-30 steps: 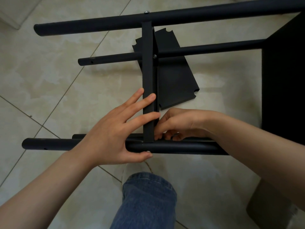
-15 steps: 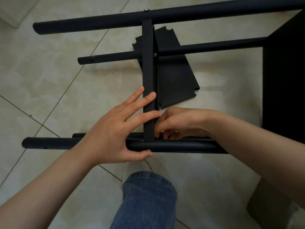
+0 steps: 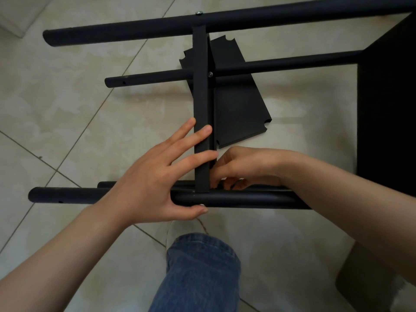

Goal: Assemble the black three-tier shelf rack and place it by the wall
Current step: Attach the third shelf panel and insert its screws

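**On the tile floor: fixing a cross piece to the near post**

The pale tile floor [image 3: 67, 109] fills the view. The half-built rack [image 3: 270, 19] lies on its side over it, not yet by any wall.

At the left I see the free end of the near post [image 3: 67, 195], a round black tube with a small hole in it. Next comes the left hand [image 3: 155, 183]. Its fingers are straight and spread, lying flat against the cross piece [image 3: 201, 109]. The thumb presses on the near side of the post, just beside a screw head [image 3: 202, 205]. I judge this hand is there to hold the joint square and to stop the screw from turning or dropping out; it grips nothing.

Behind the cross piece a loose panel [image 3: 238, 104] with notched corners lies on the floor, probably a shelf waiting for its turn.

To the right of the joint, the right hand [image 3: 243, 167] has its fingers curled tight, and the tips are hidden between the post and the tube behind it. It seems to work on a nut there, but whether it pinches anything I cannot tell.

At the far right is a large black shelf [image 3: 387, 109], which appears already fitted between the posts.
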